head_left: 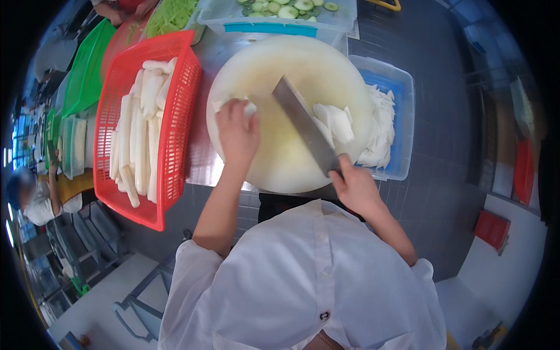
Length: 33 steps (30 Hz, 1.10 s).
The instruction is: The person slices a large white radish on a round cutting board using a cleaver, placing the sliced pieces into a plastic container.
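My right hand grips the handle of a cleaver, its broad blade slanting across a round, pale chopping board. Beside the blade, on its right, lies a fanned stack of thin white vegetable slices. At the board's left side, my left hand has its fingers curled over a white vegetable piece, mostly hidden beneath them. A red plastic basket to the left holds several long, peeled white root vegetables. Just past the board's right edge, more white slices fill part of a clear plastic tub.
Behind the board stands a clear container of sliced green vegetable rounds. Pale green slices and a green plastic basket are at the upper left. Another person's hands show there; a person in a blue cap is farther left.
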Each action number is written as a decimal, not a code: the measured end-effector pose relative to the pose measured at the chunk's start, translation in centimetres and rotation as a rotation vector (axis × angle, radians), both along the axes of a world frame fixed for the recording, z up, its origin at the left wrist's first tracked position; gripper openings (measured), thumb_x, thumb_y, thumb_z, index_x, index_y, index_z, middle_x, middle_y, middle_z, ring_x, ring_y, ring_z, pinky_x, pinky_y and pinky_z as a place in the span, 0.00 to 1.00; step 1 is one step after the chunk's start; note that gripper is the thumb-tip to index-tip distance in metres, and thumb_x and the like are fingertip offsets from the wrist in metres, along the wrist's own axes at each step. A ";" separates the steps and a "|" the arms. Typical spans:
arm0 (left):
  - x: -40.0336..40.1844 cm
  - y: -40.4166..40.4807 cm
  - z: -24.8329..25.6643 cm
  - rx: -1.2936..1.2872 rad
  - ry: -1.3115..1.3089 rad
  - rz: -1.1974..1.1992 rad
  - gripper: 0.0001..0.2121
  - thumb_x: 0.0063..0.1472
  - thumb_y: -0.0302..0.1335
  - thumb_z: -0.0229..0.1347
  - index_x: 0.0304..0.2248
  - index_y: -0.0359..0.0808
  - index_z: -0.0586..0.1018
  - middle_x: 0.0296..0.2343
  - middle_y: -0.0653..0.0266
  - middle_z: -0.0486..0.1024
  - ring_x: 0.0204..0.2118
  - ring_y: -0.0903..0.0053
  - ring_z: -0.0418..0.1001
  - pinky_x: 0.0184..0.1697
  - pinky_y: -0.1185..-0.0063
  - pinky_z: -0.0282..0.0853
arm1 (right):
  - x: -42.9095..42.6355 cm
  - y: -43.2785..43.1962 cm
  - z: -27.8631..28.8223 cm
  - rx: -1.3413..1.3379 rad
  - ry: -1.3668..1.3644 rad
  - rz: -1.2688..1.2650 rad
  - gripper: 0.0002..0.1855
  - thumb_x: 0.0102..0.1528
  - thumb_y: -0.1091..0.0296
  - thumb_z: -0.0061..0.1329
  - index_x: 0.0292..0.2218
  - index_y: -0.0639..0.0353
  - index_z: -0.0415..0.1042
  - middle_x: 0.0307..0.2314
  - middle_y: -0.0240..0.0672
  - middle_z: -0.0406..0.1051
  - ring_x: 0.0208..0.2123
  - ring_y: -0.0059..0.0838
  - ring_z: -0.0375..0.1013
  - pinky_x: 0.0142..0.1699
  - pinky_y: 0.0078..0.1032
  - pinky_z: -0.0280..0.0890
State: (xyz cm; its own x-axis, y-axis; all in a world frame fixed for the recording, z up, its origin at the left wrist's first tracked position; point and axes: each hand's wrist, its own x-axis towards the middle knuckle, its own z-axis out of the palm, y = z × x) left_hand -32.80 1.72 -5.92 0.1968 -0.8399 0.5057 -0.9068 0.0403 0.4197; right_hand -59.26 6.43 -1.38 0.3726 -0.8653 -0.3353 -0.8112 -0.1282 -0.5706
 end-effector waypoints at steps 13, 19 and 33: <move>-0.1 0.3 0.0 0.595 0.198 -0.139 0.13 0.54 0.23 0.55 0.41 0.37 0.75 0.39 0.53 0.75 0.39 0.58 0.73 0.42 0.69 0.69 | -5.2 -1.0 -2.2 -0.095 0.090 -0.363 0.14 0.55 0.68 0.46 0.38 0.66 0.58 0.21 0.53 0.72 0.27 0.56 0.72 0.32 0.47 0.66; -0.9 1.2 -0.9 0.376 0.124 -0.376 0.17 0.50 0.15 0.51 0.41 0.39 0.75 0.43 0.58 0.73 0.45 0.60 0.69 0.46 0.68 0.67 | -3.1 -0.3 -1.3 -0.089 0.190 -0.339 0.12 0.55 0.68 0.45 0.36 0.65 0.58 0.19 0.54 0.71 0.25 0.54 0.73 0.32 0.47 0.67; -4.4 3.5 -2.2 0.300 0.190 -0.562 0.17 0.51 0.17 0.55 0.41 0.41 0.78 0.41 0.60 0.71 0.42 0.63 0.69 0.44 0.71 0.69 | -0.9 -2.2 -0.6 -0.061 0.135 -0.033 0.10 0.53 0.72 0.44 0.36 0.64 0.59 0.21 0.51 0.72 0.27 0.51 0.74 0.33 0.44 0.67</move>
